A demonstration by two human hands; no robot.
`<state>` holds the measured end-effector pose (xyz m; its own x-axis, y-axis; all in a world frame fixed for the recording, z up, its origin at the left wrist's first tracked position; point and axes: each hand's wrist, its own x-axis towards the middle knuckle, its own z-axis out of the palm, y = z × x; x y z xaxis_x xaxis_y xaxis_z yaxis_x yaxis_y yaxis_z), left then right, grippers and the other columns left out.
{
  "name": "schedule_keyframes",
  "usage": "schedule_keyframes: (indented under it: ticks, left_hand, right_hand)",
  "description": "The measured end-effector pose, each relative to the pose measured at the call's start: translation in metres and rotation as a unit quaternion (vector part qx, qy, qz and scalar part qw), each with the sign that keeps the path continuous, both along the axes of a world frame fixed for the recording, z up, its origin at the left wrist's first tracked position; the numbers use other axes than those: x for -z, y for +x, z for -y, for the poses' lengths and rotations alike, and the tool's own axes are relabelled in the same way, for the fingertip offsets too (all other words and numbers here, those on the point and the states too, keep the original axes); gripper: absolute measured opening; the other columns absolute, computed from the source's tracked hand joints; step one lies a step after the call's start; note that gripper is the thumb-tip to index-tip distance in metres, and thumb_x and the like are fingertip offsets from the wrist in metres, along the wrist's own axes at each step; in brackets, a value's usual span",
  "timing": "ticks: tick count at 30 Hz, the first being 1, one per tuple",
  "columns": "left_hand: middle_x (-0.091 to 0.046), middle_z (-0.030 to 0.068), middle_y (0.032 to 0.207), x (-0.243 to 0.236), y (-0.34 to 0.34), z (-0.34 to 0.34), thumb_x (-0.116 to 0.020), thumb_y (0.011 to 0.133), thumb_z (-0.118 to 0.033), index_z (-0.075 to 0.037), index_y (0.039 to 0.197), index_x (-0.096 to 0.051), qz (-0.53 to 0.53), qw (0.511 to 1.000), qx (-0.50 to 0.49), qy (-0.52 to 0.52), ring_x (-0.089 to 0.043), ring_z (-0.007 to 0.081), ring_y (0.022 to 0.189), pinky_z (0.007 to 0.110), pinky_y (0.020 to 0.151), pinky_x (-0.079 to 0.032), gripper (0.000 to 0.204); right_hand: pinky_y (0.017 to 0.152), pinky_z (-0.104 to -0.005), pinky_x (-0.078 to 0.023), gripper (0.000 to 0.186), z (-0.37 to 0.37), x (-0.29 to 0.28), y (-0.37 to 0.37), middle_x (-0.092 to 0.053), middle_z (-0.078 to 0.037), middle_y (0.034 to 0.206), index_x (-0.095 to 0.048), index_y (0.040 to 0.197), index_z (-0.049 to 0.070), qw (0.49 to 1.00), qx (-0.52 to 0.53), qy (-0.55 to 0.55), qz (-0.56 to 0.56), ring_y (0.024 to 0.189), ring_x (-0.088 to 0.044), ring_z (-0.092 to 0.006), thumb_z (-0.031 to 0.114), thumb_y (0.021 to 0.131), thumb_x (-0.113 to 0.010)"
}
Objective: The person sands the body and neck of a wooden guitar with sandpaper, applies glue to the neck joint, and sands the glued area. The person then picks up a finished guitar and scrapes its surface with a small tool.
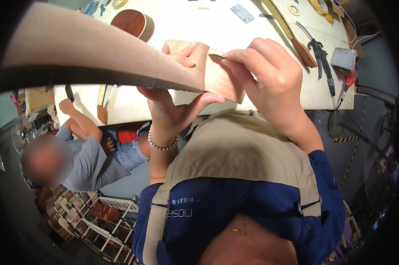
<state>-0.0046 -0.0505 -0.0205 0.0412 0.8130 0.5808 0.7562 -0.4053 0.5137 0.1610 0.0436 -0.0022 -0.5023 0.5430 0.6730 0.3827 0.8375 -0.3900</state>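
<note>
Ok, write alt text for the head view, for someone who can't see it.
A right hand pinches a small dark piece at the end of a long wooden piece, which the left hand grips. Beyond, on a white table, lies a rounded brown wooden box; another person is at left.

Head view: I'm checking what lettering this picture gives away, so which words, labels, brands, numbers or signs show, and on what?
Navy shirt: two rows of pale lettering on the chest; I won't copy them out.
Striped tape: yellow-and-black marking, no words that I can make out.
Grey rectangle on the table: any print is too small to read.
Wooden neck: no text that I can see.
</note>
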Motion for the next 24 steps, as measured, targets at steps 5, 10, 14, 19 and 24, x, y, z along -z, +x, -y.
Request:
schedule_keyframes:
  ticks: [5, 10, 14, 19, 24]
  left_hand:
    - [-0.05, 0.0126, 0.113, 0.004, -0.002, 0.0, -0.08, 0.065, -0.03, -0.007, 0.135, 0.02, 0.012, 1.0, -0.002, 0.006, -0.055, 0.0318, 0.104, 0.057, 0.099, -0.029, 0.124]
    - [-0.051, 0.0126, 0.112, 0.002, -0.002, 0.0, -0.08, 0.064, -0.031, -0.003, 0.135, 0.019, 0.003, 1.0, -0.004, 0.005, -0.055, 0.0314, 0.103, 0.056, 0.099, -0.029, 0.125]
    - [-0.05, 0.0112, 0.11, -0.002, 0.001, -0.001, -0.08, 0.062, -0.034, -0.001, 0.133, 0.007, -0.003, 1.0, -0.016, 0.011, -0.054, 0.0301, 0.102, 0.054, 0.098, -0.029, 0.117]
    - [-0.047, 0.0079, 0.111, 0.013, -0.006, -0.005, -0.079, 0.053, -0.053, 0.004, 0.126, -0.029, -0.002, 0.997, -0.032, 0.076, -0.045, 0.0244, 0.101, 0.043, 0.096, -0.028, 0.104]
    - [-0.046, 0.0076, 0.112, 0.003, -0.004, -0.003, -0.075, 0.054, -0.059, 0.005, 0.126, -0.029, -0.093, 0.991, -0.079, 0.06, -0.044, 0.0239, 0.103, 0.043, 0.097, -0.026, 0.106]
  right_hand:
    - [0.045, -0.0284, -0.039, 0.013, 0.007, -0.005, 0.002, -0.044, -0.001, 0.06, -0.058, 0.065, 0.01, 0.999, -0.021, -0.033, 0.014, 0.055, -0.048, -0.0171, 0.009, 0.06, -0.069]
    - [0.044, -0.028, -0.039, 0.014, 0.005, 0.0, 0.001, -0.044, -0.001, 0.06, -0.058, 0.066, 0.01, 1.0, -0.002, 0.001, 0.003, 0.054, -0.046, -0.0164, 0.009, 0.058, -0.07]
    - [0.044, -0.028, -0.038, 0.015, 0.003, 0.002, 0.001, -0.044, -0.001, 0.06, -0.058, 0.066, 0.01, 1.0, -0.01, -0.002, -0.004, 0.054, -0.046, -0.0163, 0.009, 0.058, -0.07]
    - [0.045, -0.0281, -0.039, 0.015, 0.008, -0.001, 0.002, -0.044, -0.001, 0.06, -0.057, 0.066, 0.01, 1.0, -0.023, -0.019, 0.009, 0.054, -0.047, -0.0163, 0.009, 0.06, -0.07]
    - [0.045, -0.0286, -0.039, 0.015, -0.008, 0.004, -0.001, -0.044, -0.002, 0.06, -0.057, 0.066, 0.01, 0.999, -0.007, -0.027, -0.016, 0.055, -0.048, -0.017, 0.01, 0.061, -0.071]
